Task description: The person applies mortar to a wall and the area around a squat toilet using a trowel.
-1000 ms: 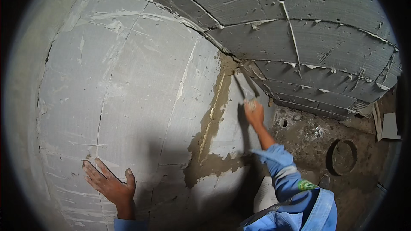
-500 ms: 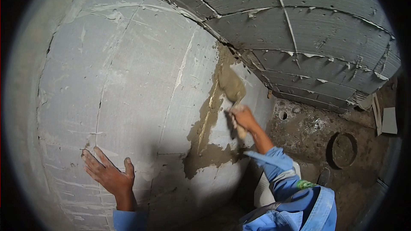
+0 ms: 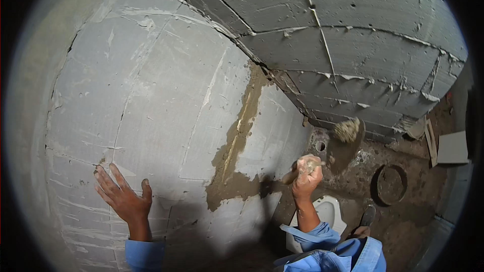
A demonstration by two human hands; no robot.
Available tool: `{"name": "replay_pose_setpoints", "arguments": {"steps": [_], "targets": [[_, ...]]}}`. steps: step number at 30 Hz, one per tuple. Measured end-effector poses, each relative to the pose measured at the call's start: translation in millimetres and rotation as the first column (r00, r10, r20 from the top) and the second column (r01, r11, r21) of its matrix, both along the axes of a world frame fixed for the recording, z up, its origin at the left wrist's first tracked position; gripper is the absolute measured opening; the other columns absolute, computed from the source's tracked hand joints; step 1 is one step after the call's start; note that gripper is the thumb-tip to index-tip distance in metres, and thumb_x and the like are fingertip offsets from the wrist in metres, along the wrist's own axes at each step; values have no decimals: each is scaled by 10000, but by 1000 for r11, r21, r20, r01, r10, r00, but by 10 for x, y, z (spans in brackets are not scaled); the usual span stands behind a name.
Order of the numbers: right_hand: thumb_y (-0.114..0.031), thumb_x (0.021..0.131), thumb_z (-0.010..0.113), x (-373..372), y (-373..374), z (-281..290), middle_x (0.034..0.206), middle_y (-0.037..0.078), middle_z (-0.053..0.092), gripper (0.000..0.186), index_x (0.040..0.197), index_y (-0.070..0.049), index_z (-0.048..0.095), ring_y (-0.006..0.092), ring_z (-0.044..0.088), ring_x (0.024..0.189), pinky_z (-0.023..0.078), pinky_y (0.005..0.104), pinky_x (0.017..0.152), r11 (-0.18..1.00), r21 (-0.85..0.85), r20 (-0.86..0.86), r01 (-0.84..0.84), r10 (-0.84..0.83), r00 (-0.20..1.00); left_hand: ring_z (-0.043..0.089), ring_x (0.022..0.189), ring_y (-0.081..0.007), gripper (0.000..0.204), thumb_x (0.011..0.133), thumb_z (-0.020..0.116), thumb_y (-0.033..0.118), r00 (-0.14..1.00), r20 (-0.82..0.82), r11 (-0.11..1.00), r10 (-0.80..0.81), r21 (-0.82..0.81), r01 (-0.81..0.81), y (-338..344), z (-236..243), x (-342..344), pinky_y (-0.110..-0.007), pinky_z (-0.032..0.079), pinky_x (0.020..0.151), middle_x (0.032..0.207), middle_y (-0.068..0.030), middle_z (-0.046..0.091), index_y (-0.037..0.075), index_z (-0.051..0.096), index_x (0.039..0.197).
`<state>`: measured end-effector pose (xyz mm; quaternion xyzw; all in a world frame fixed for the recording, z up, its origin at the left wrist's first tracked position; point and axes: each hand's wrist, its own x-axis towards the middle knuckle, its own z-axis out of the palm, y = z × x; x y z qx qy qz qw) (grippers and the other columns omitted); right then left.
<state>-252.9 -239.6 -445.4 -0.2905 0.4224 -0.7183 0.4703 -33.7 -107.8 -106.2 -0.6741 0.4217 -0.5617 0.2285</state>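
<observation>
My left hand (image 3: 123,194) rests against the pale grey block wall (image 3: 161,100), its fingers spread and nothing in it. In my right hand (image 3: 307,176) is the handle of a trowel (image 3: 349,152), held away from the wall over the floor. A lump of mortar (image 3: 346,131) sits on the trowel's blade. Wet brown mortar (image 3: 234,189) covers a strip of the wall, running from the corner down to a wider patch at its lower end. A thin light line shows along the middle of that strip.
A darker block wall (image 3: 373,50) meets the pale one at a corner. Below my right arm is a white squat toilet pan (image 3: 330,209). On the floor are a round black basin (image 3: 391,185), a pale board (image 3: 452,147) and a small hole (image 3: 320,146). A foot (image 3: 368,216) stands nearby.
My right hand has drawn the trowel off the wall and to the right, and a lump of mortar now shows on its blade. My left hand stays on the wall.
</observation>
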Motion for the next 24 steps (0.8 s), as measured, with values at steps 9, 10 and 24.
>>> {"name": "replay_pose_setpoints", "arguments": {"steps": [9,10,24], "targets": [[-237,833,638,1522,-1493,-15,677,197,621,215,762,-38,596,403,575,584,459,488,542,991,99,-638,88,-5,770,173,1426,-421,898,779,532,512,1000,-7,1000,-16,15,16,-57,9,-21,-578,170,1131,1531,-265,192,-9,282,1465],[-216,831,642,1553,-1391,-87,673,193,616,189,766,-45,596,399,573,581,463,489,545,999,39,-479,4,15,878,190,1419,-427,894,780,517,510,995,34,995,92,28,-93,-57,-3,-24,-582,178,1127,1526,-269,202,-15,280,1464],[-359,872,628,1245,-2238,-1018,715,250,622,385,743,2,592,417,618,673,463,477,622,927,276,-491,-253,363,792,208,1411,-428,872,866,388,595,994,83,997,77,21,-79,-98,-38,109,-571,177,1125,1523,-275,202,-21,263,1470]]}}
